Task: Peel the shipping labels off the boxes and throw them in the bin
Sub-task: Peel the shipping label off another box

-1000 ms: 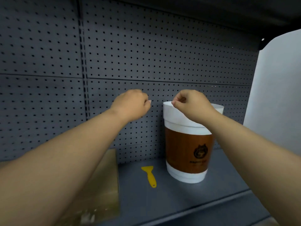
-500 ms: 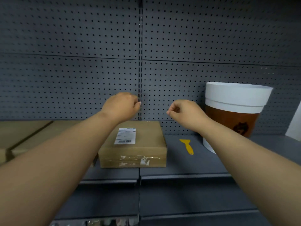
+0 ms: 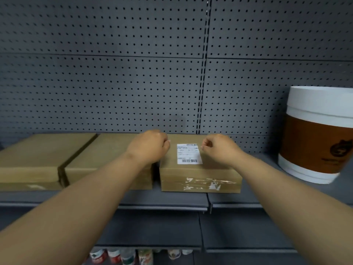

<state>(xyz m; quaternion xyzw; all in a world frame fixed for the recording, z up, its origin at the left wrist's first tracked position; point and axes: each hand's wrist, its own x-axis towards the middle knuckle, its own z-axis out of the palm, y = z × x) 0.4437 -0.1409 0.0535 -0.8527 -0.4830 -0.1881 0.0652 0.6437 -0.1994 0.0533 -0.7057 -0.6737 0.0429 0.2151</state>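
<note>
Hands back at the labelled box, bin off to its right

A second ago both hands hung at the bin's rim; now the view has swung left and the left hand and right hand flank the label on the box, fingers curled, seemingly gripping nothing. The label lies flat, unpeeled. The bin stands right of the box; two plain boxes sit to its left. Likely one label binned, next peel starting.
</note>
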